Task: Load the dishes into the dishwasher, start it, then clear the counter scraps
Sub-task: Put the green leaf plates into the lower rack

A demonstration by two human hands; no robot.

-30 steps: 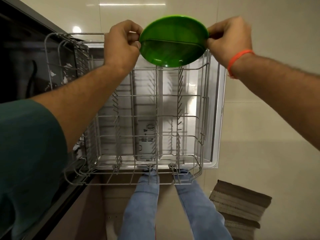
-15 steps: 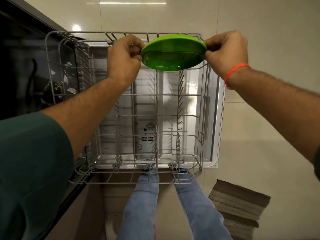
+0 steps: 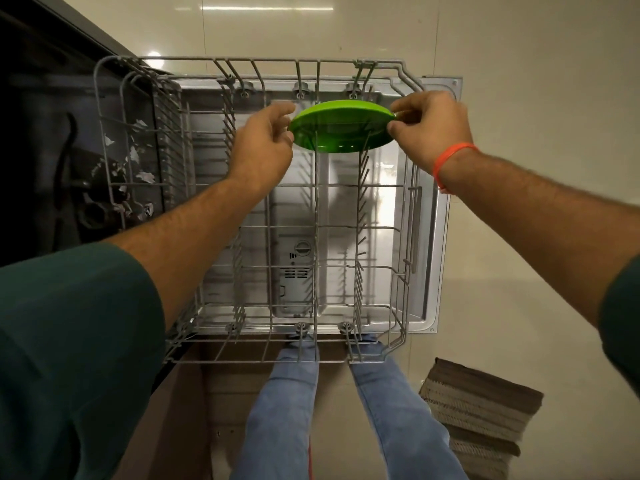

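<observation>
One green plate [image 3: 341, 126] is sitting tilted on edge at the far end of the rack [image 3: 242, 358], at about 12 o'clock from the rack's middle, with two tine rows crossing in front of its lower half. Two hands are holding it: the left hand [image 3: 265, 147] is curling its fingers at the plate's 9 o'clock rim, and the right hand [image 3: 431, 128] is pinching the 3 o'clock rim between thumb and fingertips. One orange band [image 3: 450, 157] is circling the right wrist.

The one wire rack is standing pulled out over the open door [image 3: 434, 237]. Its far wall is running just beyond the plate at 12 o'clock, leaving only a narrow strip behind it. Toward 6 o'clock the rack floor is lying open between the tine rows, all the way to the near rail. The right rail is passing close under the right hand at 3 o'clock; the left side is holding folded wire shelves at 9 o'clock.

Beyond those, at 9 o'clock, the dark tub [image 3: 52, 150] is showing several pale scraps [image 3: 138, 161]. Two legs [image 3: 287, 410] in jeans are standing under the near rail at 6 o'clock. One ribbed stack [image 3: 481, 410] is lying on the tile floor [image 3: 519, 306] at 5 o'clock, well apart from the door.
</observation>
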